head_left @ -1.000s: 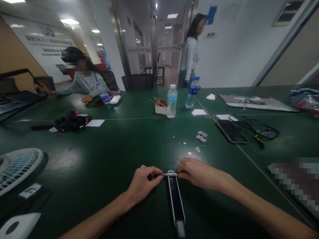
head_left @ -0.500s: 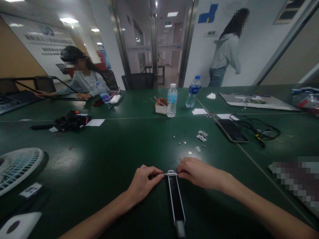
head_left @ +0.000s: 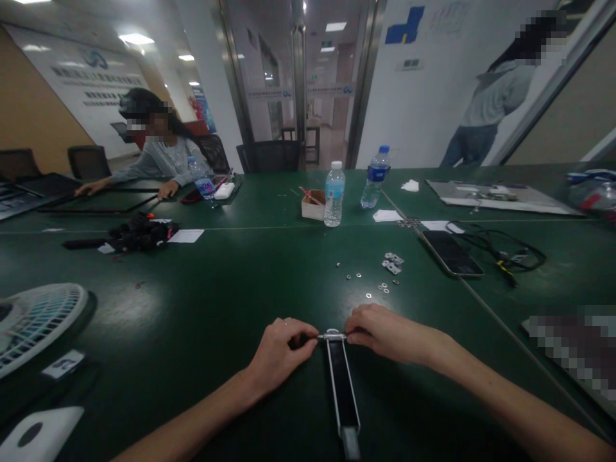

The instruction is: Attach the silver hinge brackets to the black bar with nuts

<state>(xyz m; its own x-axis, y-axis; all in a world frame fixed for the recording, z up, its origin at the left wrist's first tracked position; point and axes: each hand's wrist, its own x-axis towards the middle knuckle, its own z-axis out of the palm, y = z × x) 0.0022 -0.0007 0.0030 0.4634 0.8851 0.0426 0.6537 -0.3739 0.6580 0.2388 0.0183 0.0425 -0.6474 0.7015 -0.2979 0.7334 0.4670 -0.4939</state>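
A long dark metal bar [head_left: 342,385] with silver edges lies on the green table [head_left: 231,282], pointing away from me. At its far end sits a small silver fitting [head_left: 332,335]. My left hand [head_left: 282,353] is closed in a pinch on the left end of that fitting. My right hand [head_left: 380,330] pinches its right end. Several small washers [head_left: 368,285] and little metal brackets [head_left: 392,263] lie just beyond my right hand.
Two water bottles [head_left: 333,194] and a small box [head_left: 312,204] stand mid-table. A phone [head_left: 452,252] and black cables [head_left: 505,253] lie right, a white fan [head_left: 33,324] left, black items [head_left: 139,234] far left. One person sits at the back left; another stands by the wall.
My hands and the bar have barely moved. The standing person has walked from the doorway to the right along the wall. The seated person has lowered a dark panel onto the table.
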